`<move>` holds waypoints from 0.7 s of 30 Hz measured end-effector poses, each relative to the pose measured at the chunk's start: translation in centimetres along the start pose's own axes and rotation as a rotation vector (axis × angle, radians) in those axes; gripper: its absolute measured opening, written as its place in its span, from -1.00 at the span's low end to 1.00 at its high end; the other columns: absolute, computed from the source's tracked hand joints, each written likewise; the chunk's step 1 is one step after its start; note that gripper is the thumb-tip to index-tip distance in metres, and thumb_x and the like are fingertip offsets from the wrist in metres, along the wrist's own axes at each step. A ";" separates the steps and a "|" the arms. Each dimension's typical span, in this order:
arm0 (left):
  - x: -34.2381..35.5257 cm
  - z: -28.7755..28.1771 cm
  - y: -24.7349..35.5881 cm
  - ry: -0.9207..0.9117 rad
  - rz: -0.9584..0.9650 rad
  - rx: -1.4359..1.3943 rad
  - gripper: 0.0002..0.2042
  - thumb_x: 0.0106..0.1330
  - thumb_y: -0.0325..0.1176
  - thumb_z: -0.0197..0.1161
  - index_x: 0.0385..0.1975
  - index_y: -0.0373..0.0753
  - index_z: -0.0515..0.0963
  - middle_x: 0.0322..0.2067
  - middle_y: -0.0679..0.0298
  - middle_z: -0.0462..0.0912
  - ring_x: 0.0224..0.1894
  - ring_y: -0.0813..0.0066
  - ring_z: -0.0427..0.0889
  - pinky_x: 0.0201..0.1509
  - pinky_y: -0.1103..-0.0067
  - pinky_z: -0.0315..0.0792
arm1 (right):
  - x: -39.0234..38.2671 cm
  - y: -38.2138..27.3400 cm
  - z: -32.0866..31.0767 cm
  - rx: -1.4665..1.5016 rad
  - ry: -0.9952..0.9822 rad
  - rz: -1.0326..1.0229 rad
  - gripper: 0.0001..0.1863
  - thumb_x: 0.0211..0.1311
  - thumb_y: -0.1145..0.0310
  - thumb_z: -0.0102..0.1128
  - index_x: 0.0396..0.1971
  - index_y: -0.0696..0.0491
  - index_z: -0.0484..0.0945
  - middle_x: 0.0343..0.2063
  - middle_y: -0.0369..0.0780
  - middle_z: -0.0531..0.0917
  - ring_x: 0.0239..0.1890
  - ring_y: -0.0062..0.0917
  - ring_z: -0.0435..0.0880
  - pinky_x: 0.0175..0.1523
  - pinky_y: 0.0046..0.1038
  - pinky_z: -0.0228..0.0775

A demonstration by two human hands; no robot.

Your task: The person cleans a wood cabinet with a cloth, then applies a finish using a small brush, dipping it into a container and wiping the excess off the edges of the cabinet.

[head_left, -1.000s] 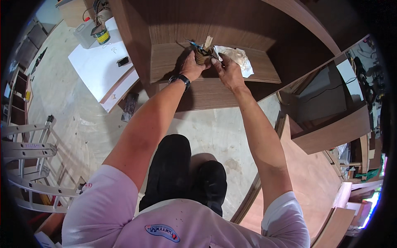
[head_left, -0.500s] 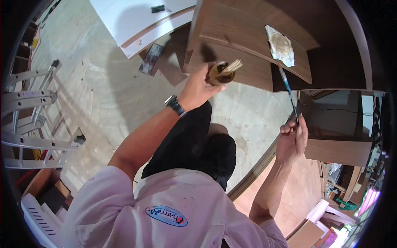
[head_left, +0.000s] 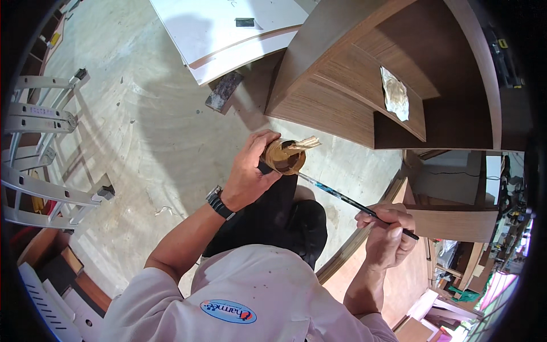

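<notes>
My left hand, with a black watch at the wrist, is wrapped round a small brown-stained can. A flat, light wooden stick leans out over its rim, and dark brown stuff lies inside. Between the fingertips of my right hand is a thin paintbrush with a dark, blue-marked handle. Its far end points at the can's near right rim; whether it touches is hard to make out. Beyond the hands, a stained white cloth or paper lies on a shelf of the brown wooden cabinet.
An aluminium ladder stands on the left. White boards lie at the far side, above a dark block on the concrete floor. On the right are a wooden panel and another brown cabinet piece.
The brush has come away from the cabinet shelf and swung left and nearer, to the can's rim. My left hand has brought the can nearer and slightly left. The view has shifted.
</notes>
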State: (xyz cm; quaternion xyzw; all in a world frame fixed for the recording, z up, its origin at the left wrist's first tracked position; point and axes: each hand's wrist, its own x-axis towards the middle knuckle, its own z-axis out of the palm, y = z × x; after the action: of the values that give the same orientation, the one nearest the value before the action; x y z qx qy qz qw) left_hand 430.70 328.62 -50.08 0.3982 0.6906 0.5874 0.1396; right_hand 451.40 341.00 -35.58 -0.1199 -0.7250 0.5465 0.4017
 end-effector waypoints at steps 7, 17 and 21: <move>-0.6 -1.2 0.5 0.082 0.038 -0.016 -0.36 -0.02 -0.46 0.58 0.12 -0.35 0.47 0.10 0.02 0.51 0.09 0.15 0.59 0.13 0.44 0.52 | 0.7 -0.6 2.6 -0.308 -0.172 -0.026 -0.84 0.38 0.49 0.22 -0.19 0.29 0.54 -0.37 -0.02 0.67 -0.44 -0.48 0.68 -0.36 -0.53 0.56; -0.8 -1.7 0.3 0.122 0.076 -0.054 -0.39 -0.04 -0.54 0.50 0.10 -0.35 0.45 0.06 -0.01 0.52 0.11 -0.01 0.54 0.18 0.33 0.46 | 0.8 0.5 4.1 -0.386 -0.204 -0.020 -0.83 0.43 0.50 0.08 -0.16 0.31 0.55 -0.40 -0.02 0.63 -0.47 -0.47 0.67 -0.39 -0.51 0.57; -0.9 -2.0 -0.1 0.129 0.089 0.004 -0.35 -0.04 -0.48 0.59 0.12 -0.35 0.46 0.08 -0.01 0.54 0.10 0.09 0.59 0.15 0.40 0.52 | 0.8 0.6 4.3 -0.383 -0.209 -0.023 -0.83 0.43 0.50 0.09 -0.15 0.31 0.55 -0.37 -0.02 0.63 -0.46 -0.46 0.68 -0.36 -0.50 0.58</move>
State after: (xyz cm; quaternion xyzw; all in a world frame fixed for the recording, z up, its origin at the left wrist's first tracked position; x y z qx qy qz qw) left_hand 429.87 326.60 -49.90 0.3902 0.6810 0.6159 0.0677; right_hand 447.63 338.68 -36.11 -0.1285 -0.8546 0.4034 0.3007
